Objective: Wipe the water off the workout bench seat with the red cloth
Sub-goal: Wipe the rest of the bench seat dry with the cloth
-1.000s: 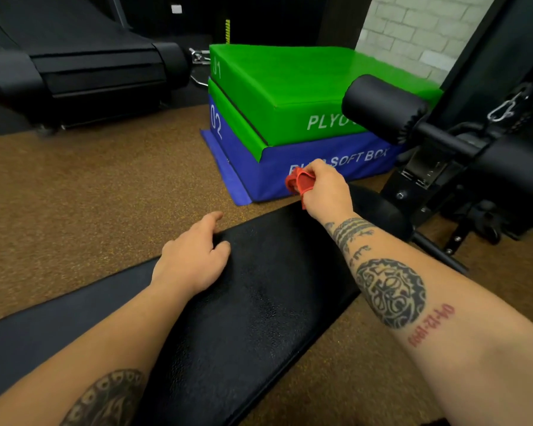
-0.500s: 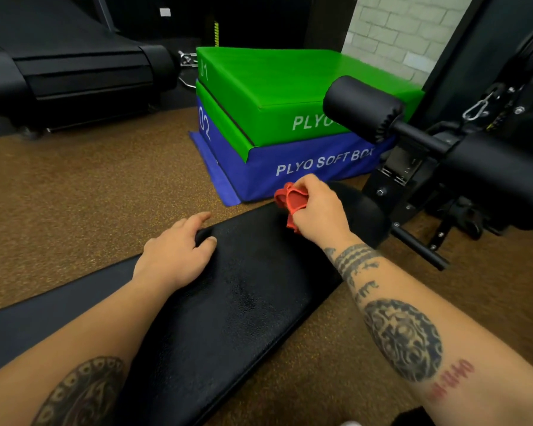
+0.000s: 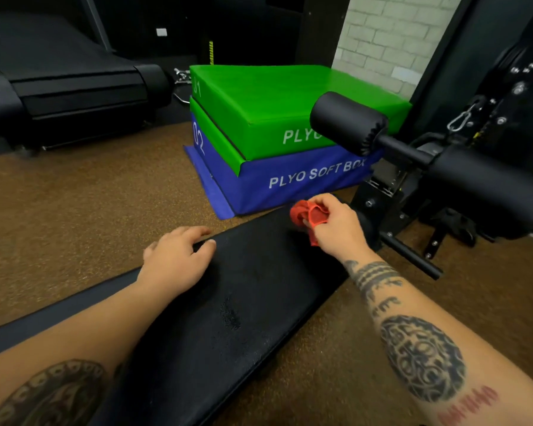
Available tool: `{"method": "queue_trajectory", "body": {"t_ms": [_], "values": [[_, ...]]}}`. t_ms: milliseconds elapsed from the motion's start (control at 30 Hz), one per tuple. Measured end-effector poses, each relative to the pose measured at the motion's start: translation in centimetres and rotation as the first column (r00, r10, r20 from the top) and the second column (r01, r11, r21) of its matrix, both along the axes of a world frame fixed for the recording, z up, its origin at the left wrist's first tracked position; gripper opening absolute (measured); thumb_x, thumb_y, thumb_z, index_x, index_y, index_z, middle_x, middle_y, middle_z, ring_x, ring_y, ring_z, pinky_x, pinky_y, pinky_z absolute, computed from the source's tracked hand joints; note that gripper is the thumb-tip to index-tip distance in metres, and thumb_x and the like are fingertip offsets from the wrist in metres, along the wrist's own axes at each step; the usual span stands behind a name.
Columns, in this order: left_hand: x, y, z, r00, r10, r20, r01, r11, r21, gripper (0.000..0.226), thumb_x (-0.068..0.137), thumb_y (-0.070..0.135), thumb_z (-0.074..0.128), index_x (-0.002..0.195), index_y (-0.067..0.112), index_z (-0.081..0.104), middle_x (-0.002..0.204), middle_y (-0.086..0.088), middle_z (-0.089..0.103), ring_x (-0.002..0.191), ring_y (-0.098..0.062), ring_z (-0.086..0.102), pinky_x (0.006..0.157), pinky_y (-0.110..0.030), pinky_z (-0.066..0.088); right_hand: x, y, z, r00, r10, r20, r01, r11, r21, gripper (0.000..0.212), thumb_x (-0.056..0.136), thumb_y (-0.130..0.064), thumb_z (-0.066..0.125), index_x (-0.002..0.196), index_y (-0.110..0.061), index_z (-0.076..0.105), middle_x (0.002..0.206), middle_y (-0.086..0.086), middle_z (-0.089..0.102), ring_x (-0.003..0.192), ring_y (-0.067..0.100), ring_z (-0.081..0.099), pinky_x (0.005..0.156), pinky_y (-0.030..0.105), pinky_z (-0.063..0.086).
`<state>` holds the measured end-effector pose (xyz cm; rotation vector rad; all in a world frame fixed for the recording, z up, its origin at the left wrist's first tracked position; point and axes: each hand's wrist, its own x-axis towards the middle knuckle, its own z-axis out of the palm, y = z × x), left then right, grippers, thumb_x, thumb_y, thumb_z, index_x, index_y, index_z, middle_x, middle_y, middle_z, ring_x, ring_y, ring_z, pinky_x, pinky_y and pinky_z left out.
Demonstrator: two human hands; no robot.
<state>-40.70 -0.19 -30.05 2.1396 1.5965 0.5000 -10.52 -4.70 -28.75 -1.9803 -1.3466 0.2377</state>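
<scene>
Brown speckled gym floor [image 3: 74,204] under a black bench seat [image 3: 228,318]; my right hand [image 3: 336,226] pinches the bunched red cloth [image 3: 308,215] at the seat's far end; my left hand [image 3: 176,259] lies flat, fingers spread, on its left edge.

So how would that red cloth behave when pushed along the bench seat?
Likely floppy: the red cloth sits bunched in the right hand. Probably light, since a fingertip pinch carries it. It may drag on the seat, where wet specks show.
</scene>
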Motion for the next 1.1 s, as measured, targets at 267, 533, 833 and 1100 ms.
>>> {"method": "queue_trajectory", "body": {"t_ms": [267, 533, 833, 1100], "values": [[10.5, 1.5, 0.1, 0.958, -0.272, -0.092, 0.278, 0.959, 0.062, 0.045, 0.092, 0.053, 0.05, 0.135, 0.046, 0.053, 0.156, 0.013, 0.038, 0.148, -0.018, 0.022, 0.12, -0.057, 0.003, 2.4, -0.8, -1.9, 0.948, 0.273, 0.163, -0.268, 0.962, -0.052, 0.041, 0.084, -0.007, 0.063, 0.116, -0.032, 0.071, 0.105, -0.006, 0.067, 0.104, 0.019, 0.061, 0.098, 0.03, 0.045], [10.9, 2.3, -1.3, 0.969, -0.24, -0.053, 0.243, 0.969, 0.046, 0.041, 0.089, 0.054, 0.054, 0.128, 0.044, 0.06, 0.143, 0.016, 0.046, 0.134, -0.015, 0.035, 0.107, -0.048, 0.033, 2.6, 3.5, -2.4, 0.94, 0.216, 0.265, -0.202, 0.976, -0.078, 0.034, 0.077, -0.003, 0.061, 0.101, -0.027, 0.065, 0.097, -0.004, 0.06, 0.099, 0.024, 0.056, 0.088, 0.04, 0.049], [11.1, 2.6, -0.9, 0.972, -0.232, -0.026, 0.233, 0.972, 0.019, 0.04, 0.087, 0.054, 0.057, 0.126, 0.045, 0.062, 0.138, 0.016, 0.049, 0.132, -0.014, 0.036, 0.107, -0.048, 0.036, 4.0, 7.7, -1.7, 0.946, 0.148, 0.287, -0.124, 0.987, -0.102, 0.023, 0.077, -0.002, 0.061, 0.091, -0.021, 0.062, 0.096, 0.004, 0.061, 0.096, 0.031, 0.059, 0.086, 0.042, 0.051], [10.7, 2.4, -0.6, 0.972, -0.233, -0.02, 0.233, 0.972, 0.019, 0.039, 0.087, 0.056, 0.056, 0.125, 0.047, 0.06, 0.137, 0.019, 0.049, 0.13, -0.011, 0.035, 0.101, -0.045, 0.035, 6.1, 10.4, -1.0, 0.959, -0.088, 0.27, 0.113, 0.99, -0.078, 0.027, 0.082, -0.01, 0.06, 0.109, -0.017, 0.065, 0.109, 0.018, 0.063, 0.104, 0.042, 0.059, 0.09, 0.044, 0.05]]}}
